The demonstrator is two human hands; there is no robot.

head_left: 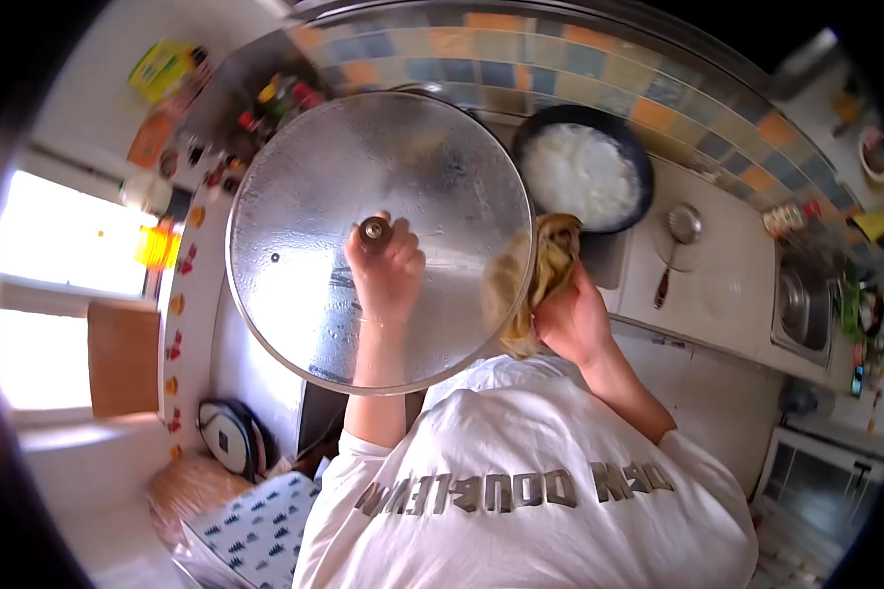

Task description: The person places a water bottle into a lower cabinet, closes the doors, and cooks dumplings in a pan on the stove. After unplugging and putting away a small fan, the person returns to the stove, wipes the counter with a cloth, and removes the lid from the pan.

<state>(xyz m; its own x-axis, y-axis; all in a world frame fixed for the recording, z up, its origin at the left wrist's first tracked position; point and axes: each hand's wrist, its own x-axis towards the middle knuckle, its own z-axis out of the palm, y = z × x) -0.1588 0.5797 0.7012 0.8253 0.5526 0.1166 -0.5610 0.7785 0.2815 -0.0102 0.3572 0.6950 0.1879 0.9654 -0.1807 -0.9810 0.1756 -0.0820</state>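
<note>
A large round glass lid (442,324) with a metal rim is held up in front of me, with droplets and wet streaks on it. Through the glass I see my left hand (388,270), its fingers closed around the knob (374,233) at the centre. My right hand (575,319) grips a yellowish-brown cloth (550,270) against the lid's right edge. Part of the cloth shows blurred through the glass. Just beyond the cloth, a dark pan (642,182) holds a white, cloudy food or liquid (578,177).
On the white counter (717,285) to the right lies a metal skimmer (685,224), with a sink (802,294) farther right. Bottles (260,123) stand at the back left. A tiled wall (599,64) runs behind the pan. A window (69,236) is at the left.
</note>
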